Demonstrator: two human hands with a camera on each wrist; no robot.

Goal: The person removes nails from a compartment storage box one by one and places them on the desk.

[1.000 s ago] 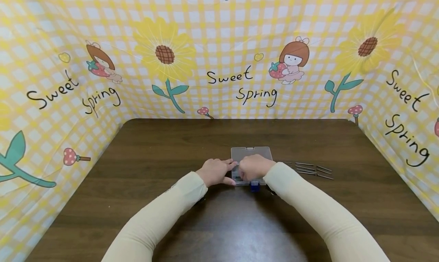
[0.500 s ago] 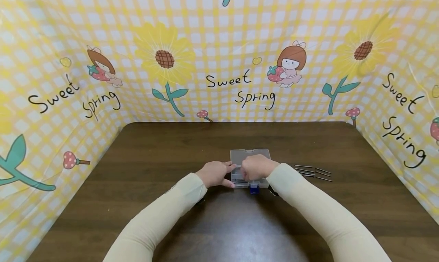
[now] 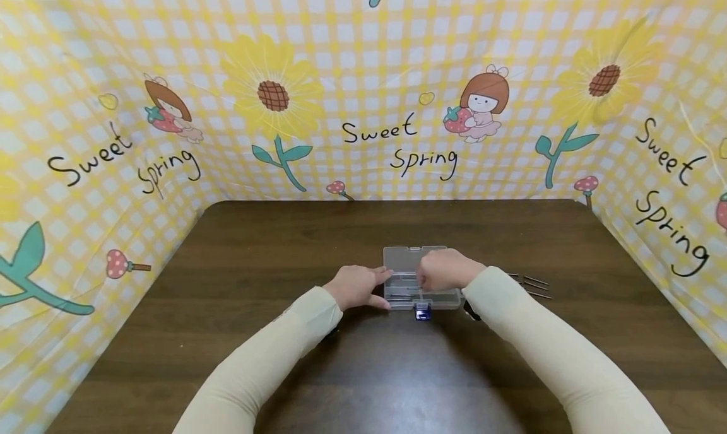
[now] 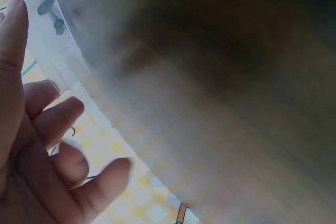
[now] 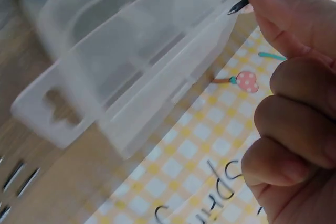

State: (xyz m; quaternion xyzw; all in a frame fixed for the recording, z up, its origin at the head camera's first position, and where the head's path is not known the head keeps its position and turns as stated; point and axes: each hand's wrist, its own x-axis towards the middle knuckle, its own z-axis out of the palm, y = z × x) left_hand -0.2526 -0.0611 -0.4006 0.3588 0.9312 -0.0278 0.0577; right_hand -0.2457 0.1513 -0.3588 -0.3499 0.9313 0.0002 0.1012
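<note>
A clear plastic compartment box (image 3: 445,303) lies with its lid open on the table, its blue latch (image 3: 423,313) hanging at the front. My left hand (image 3: 353,286) rests at the box's left side, with the thumb near the front corner and the fingers loosely bent. Over the middle of the box is my right hand (image 3: 451,270). Its thumb and forefinger pinch a metal nail (image 5: 240,6), pointed end showing in the right wrist view. A few nails (image 4: 46,6) are visible through the box wall in the left wrist view.
Several loose nails (image 3: 536,287) lie on the brown table (image 3: 295,232) right of the box, partly hidden by the right sleeve (image 3: 511,314). A yellow checked cloth (image 3: 363,62) stands around the table's back and sides. The transparent lid (image 3: 400,258) lies back behind the box.
My right hand has shifted to the right over the box, uncovering more of its compartments and front edge. The left hand stays in place at the box's side.
</note>
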